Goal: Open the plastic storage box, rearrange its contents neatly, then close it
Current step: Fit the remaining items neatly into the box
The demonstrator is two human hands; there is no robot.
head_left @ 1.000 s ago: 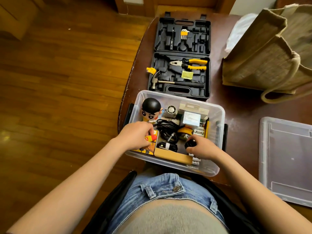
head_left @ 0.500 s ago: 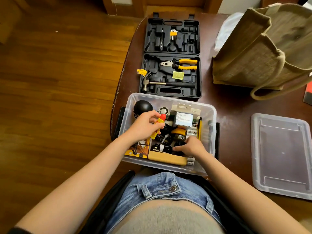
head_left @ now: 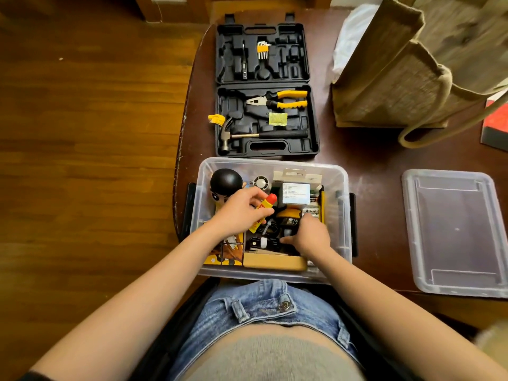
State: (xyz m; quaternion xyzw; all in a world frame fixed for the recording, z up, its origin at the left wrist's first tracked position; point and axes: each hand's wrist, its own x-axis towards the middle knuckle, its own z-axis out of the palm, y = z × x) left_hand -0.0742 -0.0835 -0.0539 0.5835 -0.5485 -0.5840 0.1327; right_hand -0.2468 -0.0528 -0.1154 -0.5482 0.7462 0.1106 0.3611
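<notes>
The clear plastic storage box point(head_left: 343, 215) stands open at the table's near edge, in front of my lap. Its clear lid point(head_left: 456, 232) lies flat on the table to the right. My left hand point(head_left: 242, 213) is over the box's left half, shut on a yellow glue tube with a red cap point(head_left: 265, 204). My right hand point(head_left: 310, 236) reaches down among black coiled cables point(head_left: 264, 243) in the middle, fingers curled; what it grips is hidden. Inside also sit a black-haired figurine point(head_left: 225, 181), a white packaged item point(head_left: 295, 192), a yellow round object point(head_left: 287, 215) and a tan box point(head_left: 275, 262).
An open black tool case point(head_left: 266, 89) with pliers, a hammer and hex keys lies just behind the box. A burlap bag point(head_left: 412, 70) stands at the back right, with a red item point(head_left: 496, 125) beside it. The table's left edge drops to wooden floor point(head_left: 90, 133).
My left hand lifted the glue tube out from the box's front left and raised it over the middle. My right hand slid from the front right further into the cables.
</notes>
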